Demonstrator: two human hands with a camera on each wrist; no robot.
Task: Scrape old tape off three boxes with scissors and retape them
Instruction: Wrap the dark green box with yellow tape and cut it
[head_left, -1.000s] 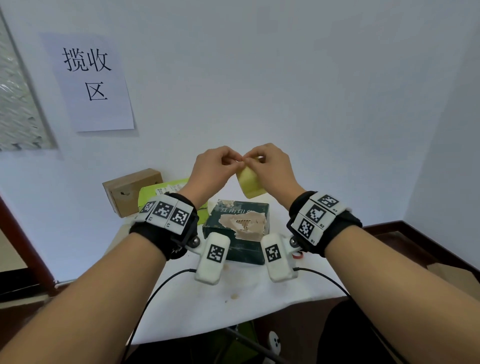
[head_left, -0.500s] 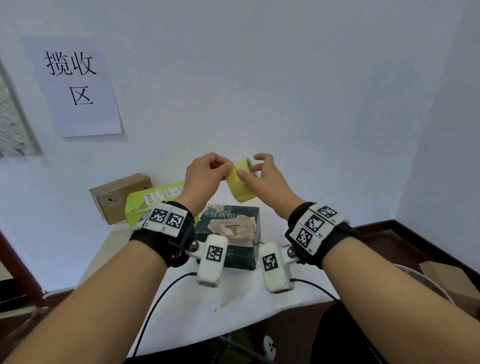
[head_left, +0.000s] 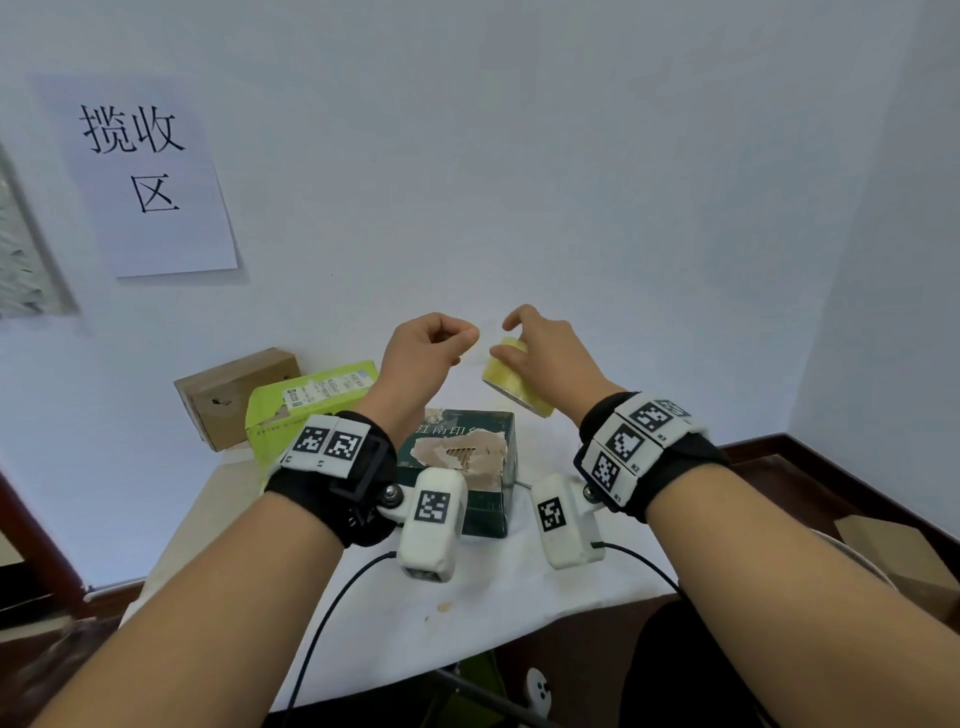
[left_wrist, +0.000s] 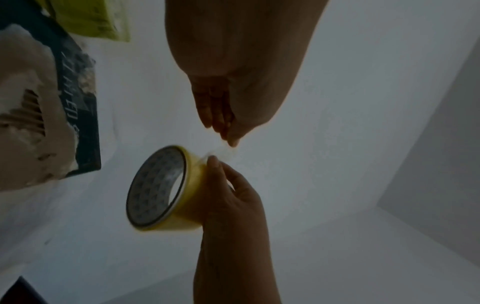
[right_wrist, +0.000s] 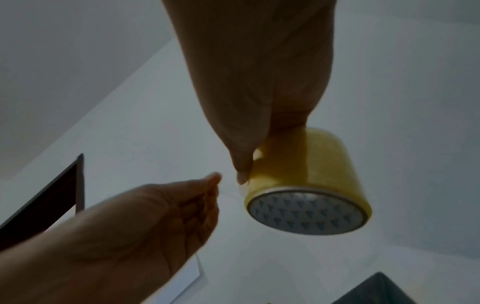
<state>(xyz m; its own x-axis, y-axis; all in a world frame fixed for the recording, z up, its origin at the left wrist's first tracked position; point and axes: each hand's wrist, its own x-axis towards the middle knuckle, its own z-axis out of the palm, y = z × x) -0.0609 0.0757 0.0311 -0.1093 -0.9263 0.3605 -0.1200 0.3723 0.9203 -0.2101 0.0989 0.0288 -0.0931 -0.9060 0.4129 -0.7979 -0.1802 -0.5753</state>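
Three boxes sit on the white-covered table (head_left: 519, 597), all closed, so their contents cannot be told. The dark green box (head_left: 462, 467) is nearest, directly below the raised hands; the printed skin of its top is torn away in a ragged pale patch that bares ribbed corrugated board. Behind it to the left lies the lime-green box (head_left: 306, 405) with a white shipping label and a scuffed corner, and beyond that a plain brown cardboard box (head_left: 234, 395) stands against the wall. Above the dark green box the right hand (head_left: 550, 358) grips the roll of yellowish translucent tape (head_left: 511, 382), fingers curled over its smooth outer face and the thumb on the near side; the roll is a short cylinder whose core is printed with small triangles. The left hand (head_left: 423, 353) is just beside it, thumb and forefinger pressed together on a thin clear strip of tape end (left_wrist: 221, 152) drawn off the roll, the other fingers curled in. The wrist cameras and forearms hide part of the dark green box's front. A paper sign (head_left: 150, 176) with black characters hangs on the wall.
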